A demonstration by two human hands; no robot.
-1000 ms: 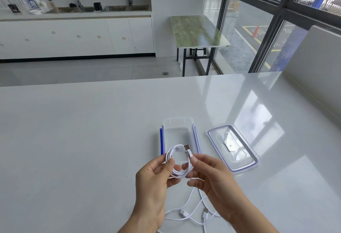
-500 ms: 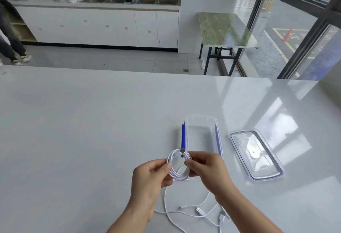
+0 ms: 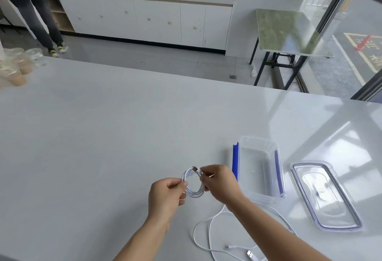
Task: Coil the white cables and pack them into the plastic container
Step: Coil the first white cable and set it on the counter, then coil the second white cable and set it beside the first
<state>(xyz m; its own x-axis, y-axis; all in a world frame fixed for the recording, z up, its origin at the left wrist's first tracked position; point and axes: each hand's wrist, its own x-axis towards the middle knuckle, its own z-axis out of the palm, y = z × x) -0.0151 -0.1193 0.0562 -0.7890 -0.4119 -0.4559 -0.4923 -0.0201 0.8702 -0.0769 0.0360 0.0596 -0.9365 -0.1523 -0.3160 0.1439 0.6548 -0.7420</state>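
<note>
White cable coil (image 3: 193,186) sits in the air between your two hands, a small round loop of several turns held just above the surface (image 3: 103,136). Your left hand (image 3: 167,195) pinches the coil's left side between thumb and fingertips. Your right hand (image 3: 220,184) pinches its upper right side, close to the plug end (image 3: 194,170) that sticks out at the top of the loop. The plastic container (image 3: 258,167) stands open just to the right of your right hand, clear-walled with blue clips along its long sides, and looks empty. Its lid (image 3: 325,195) lies flat on the surface just beside it, farther right. Loose white cables (image 3: 208,238) trail over the surface below your hands, passing under your right forearm, with a flat USB plug (image 3: 250,254) lying near the bottom edge. At the far left of the surface stand several drink cups (image 3: 18,66), blurred.
</note>
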